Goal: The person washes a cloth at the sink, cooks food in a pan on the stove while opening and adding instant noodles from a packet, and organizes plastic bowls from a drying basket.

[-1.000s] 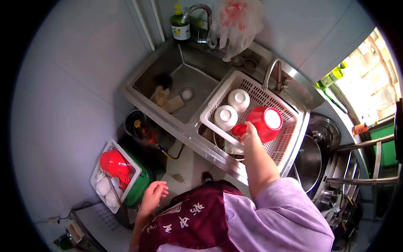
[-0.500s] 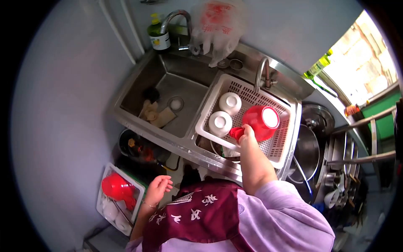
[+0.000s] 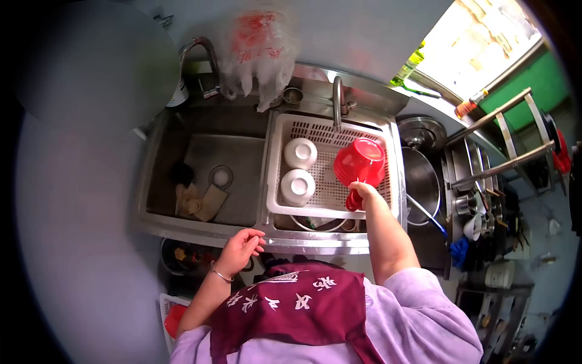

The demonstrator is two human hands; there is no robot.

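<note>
"In the head view, where was the red jug point(image 3: 364, 162)?"

"Just right of the middle of the frame, inside a white slotted basket point(image 3: 327, 142), with its handle pointing toward the lower edge of the frame."

"And what did the right hand point(image 3: 364, 193) have?"

"That handle. Its fingers were clamped around it, the arm reaching up from the lower right."

"The left hand point(image 3: 239, 250)?"

"Lower centre, a little left, near the front edge of the steel sink point(image 3: 242, 145). Its fingers were loosely curled and close together, holding nothing I could see. I couldn't tell whether it touched the edge."

"Anything else in the basket?"

"Two white bowls, an upper one point(image 3: 301, 153) and a lower one point(image 3: 297, 187), both upside down to the left of the jug."

"What stood around it?"

"A curved tap point(image 3: 337, 103) rose above its far rim. The sink's left basin held a yellowish cloth point(image 3: 212, 202) near the drain point(image 3: 220, 176). A plastic bag point(image 3: 257, 54) with red print hung at upper centre, and a large pan point(image 3: 420, 185) sat to the right."
</note>
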